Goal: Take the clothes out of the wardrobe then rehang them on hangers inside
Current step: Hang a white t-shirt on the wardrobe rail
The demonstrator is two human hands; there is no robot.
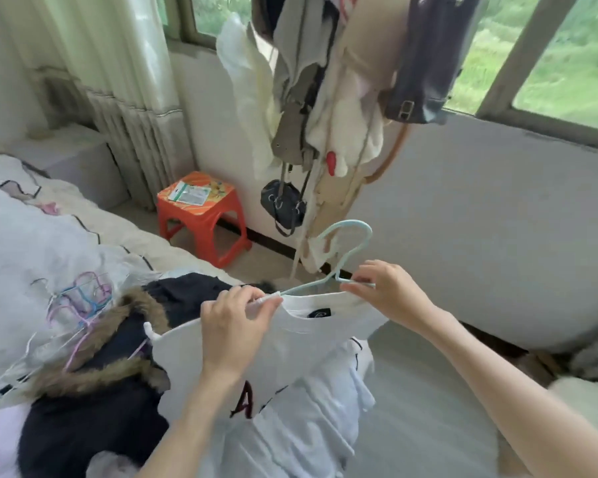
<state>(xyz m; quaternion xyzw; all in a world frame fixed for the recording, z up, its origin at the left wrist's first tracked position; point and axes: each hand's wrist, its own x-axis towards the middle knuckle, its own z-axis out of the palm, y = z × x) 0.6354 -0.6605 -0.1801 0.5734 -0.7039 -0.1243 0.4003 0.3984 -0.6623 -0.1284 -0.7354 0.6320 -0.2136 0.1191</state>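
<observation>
Our left hand and right hand pinch the white shirt onto the blue hanger. We judge the right shoulder could slip off.

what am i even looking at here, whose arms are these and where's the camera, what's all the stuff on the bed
There is no machine here: the camera sits on a person's head and looks down at their own bare arms. The left hand pinches the collar of a white T-shirt, and the right hand holds a pale blue hanger that is partly inside that collar. On the bed lie a dark coat with a fur-trimmed hood and a bundle of coloured spare hangers. An orange stool stands on the floor beyond the bed.
</observation>
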